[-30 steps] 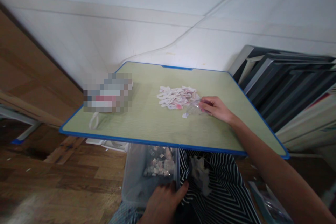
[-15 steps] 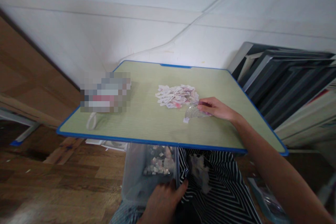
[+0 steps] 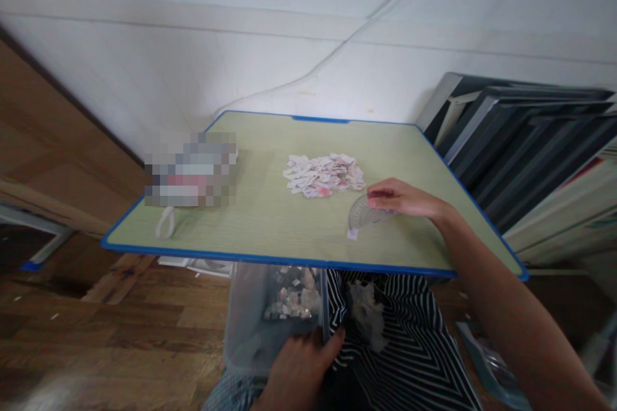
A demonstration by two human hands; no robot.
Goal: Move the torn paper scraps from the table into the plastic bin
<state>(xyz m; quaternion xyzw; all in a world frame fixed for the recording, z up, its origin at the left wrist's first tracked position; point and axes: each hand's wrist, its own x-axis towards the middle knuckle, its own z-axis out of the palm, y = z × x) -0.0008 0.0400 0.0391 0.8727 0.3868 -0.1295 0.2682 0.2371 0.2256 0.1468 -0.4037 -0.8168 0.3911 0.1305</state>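
Note:
A clear half-round protractor (image 3: 359, 210) is pinched in my right hand (image 3: 401, 198), low over the right part of the table. At the protractor's lower left end is a small white paper piece (image 3: 353, 234); whether it is stuck there or lies under it I cannot tell. Left of that hand lies a heap of white and pinkish paper scraps (image 3: 322, 174). Below the table edge, my left hand (image 3: 299, 363) grips the near right rim of a see-through plastic bin (image 3: 241, 334), fingers inside and thumb outside. Small pale pieces (image 3: 294, 300) lie inside the bin.
The table (image 3: 260, 231) has a blue edge. A blurred-out packet (image 3: 190, 170) with a white loop (image 3: 165, 223) rests at its left. Dark panels (image 3: 525, 122) lean at the right, and a cardboard box (image 3: 58, 122) stands left. Crumpled pale material (image 3: 369, 314) lies on my striped clothing.
My right hand has drawn the protractor slightly right and nearer to me, away from the heap, and the small paper piece has moved along. My left hand stays on the bin.

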